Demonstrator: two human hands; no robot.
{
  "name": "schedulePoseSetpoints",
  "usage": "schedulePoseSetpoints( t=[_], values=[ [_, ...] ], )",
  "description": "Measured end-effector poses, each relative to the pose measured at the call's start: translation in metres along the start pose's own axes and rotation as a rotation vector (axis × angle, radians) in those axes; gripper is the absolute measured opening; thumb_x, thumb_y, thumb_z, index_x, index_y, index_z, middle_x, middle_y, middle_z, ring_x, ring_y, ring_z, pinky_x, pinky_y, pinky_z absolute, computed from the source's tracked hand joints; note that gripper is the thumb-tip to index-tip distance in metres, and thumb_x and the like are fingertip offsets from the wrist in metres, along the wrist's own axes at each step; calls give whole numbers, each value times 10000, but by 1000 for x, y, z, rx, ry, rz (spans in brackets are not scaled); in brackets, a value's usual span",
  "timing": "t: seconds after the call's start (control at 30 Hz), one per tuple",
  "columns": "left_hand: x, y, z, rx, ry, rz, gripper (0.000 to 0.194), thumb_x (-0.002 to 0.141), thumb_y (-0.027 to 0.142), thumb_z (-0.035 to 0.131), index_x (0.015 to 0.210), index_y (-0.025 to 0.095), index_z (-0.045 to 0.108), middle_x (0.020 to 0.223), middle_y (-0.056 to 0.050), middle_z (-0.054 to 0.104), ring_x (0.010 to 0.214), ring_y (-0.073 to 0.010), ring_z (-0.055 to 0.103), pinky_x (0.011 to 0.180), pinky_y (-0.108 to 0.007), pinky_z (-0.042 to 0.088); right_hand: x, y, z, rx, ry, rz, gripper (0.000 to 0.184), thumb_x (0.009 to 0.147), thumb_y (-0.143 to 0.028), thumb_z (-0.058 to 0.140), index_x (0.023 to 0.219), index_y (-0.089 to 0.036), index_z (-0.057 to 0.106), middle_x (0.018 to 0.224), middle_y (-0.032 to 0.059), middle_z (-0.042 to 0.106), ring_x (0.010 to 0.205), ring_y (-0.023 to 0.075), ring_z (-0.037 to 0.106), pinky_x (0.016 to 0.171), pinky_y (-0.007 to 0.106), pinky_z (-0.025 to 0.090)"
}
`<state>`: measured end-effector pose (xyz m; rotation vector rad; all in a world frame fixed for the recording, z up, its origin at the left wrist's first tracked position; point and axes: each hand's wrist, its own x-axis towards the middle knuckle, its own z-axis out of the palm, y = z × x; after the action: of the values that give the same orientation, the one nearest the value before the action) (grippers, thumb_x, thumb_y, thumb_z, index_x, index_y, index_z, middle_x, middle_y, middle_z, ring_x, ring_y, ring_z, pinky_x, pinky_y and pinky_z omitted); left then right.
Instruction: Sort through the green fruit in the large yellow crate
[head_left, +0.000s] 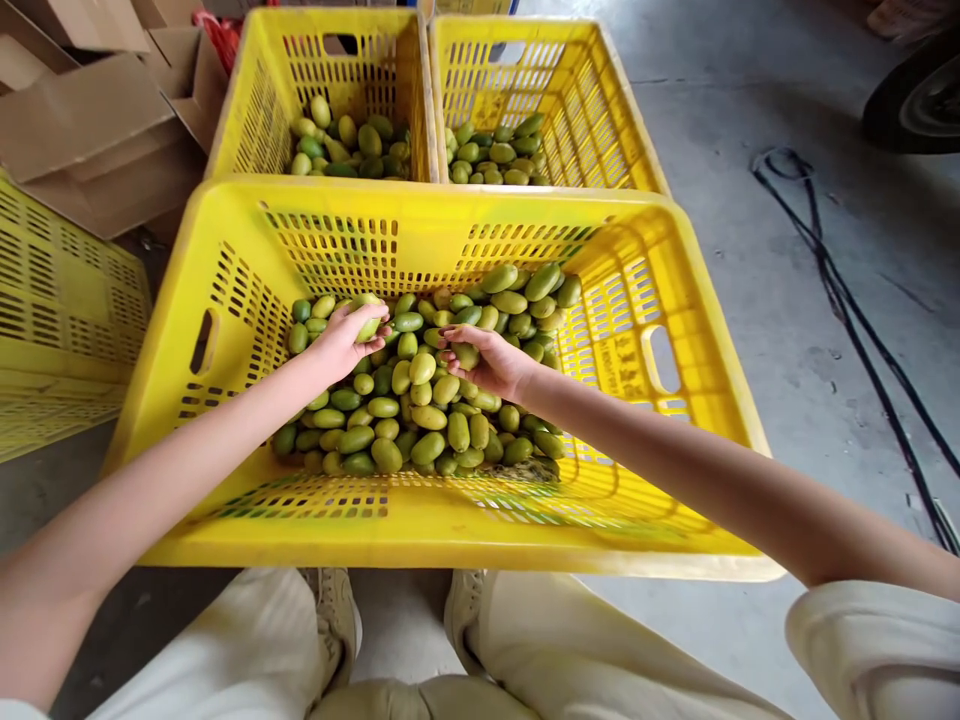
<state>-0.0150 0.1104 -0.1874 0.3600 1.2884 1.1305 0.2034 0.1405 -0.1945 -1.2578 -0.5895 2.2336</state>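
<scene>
Many oval green and yellow-green fruits [427,418] lie heaped in the large yellow plastic crate [450,545] in front of me. Over the heap's left part, my left hand [351,335] is closed around a green fruit [367,325]. My right hand [487,362], over the middle of the heap, has its fingers curled round another green fruit [465,355], partly covered by the fingers. Both hands are inside the crate, a short way apart.
Behind stand two more yellow crates, a left one [251,110] and a right one [600,110], each holding similar fruits. Cardboard boxes [82,120] and another yellow crate [67,300] are on the left. On the right, a black cable [832,280] lies on the concrete floor near a wheel [919,100].
</scene>
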Motion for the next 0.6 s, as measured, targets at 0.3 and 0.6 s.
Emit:
schedulePoseSetpoints(
  t=[0.3,0.6],
  values=[
    [-1,4,-2,-168,-33,-71,282,1057,249,483,900,147,694,819,-86,668,685,-177,597,585,-292,516,6,-3,-3,87,-7,14,177,883,-285,613,1035,-205,656,859,81,712,879,285,708,798,455,658],
    [-6,-1,1,-85,-48,81,194,914,59,753,863,187,617,891,-7,675,821,-136,664,800,-282,587,4,0,7,61,68,-17,155,904,-113,751,887,-202,624,743,-12,642,675,122,611,664,228,607]
  ],
)
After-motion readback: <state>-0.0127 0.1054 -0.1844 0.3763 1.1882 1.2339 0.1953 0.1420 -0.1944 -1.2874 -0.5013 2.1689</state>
